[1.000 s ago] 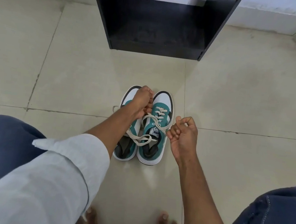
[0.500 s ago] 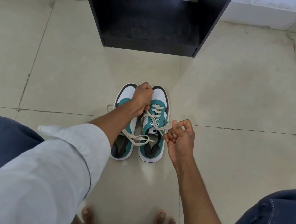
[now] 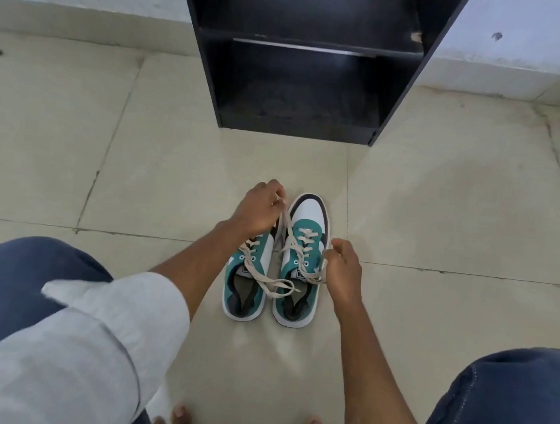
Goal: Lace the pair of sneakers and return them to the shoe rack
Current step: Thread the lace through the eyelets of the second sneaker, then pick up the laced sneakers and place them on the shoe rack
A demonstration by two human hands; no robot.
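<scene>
Two teal-and-white sneakers stand side by side on the tiled floor, toes pointing away from me: the left sneaker (image 3: 247, 287) and the right sneaker (image 3: 302, 265). My left hand (image 3: 258, 209) hovers over the left sneaker's toe and pinches one end of the right sneaker's cream lace (image 3: 297, 251), pulling it up and left. My right hand (image 3: 343, 269) sits at the right sneaker's outer side, fingers closed on the other lace end. A loose lace from the left sneaker trails across both shoe openings.
A black shoe rack (image 3: 304, 53) stands straight ahead against the wall, its lower shelves bare. My knees in blue jeans fill the bottom left and right corners, and my bare toes (image 3: 179, 421) show at the bottom edge.
The view has tilted up, showing more of the rack. My left hand has lifted the lace end higher over the toe, and my right hand has shifted closer to the right sneaker's side.
</scene>
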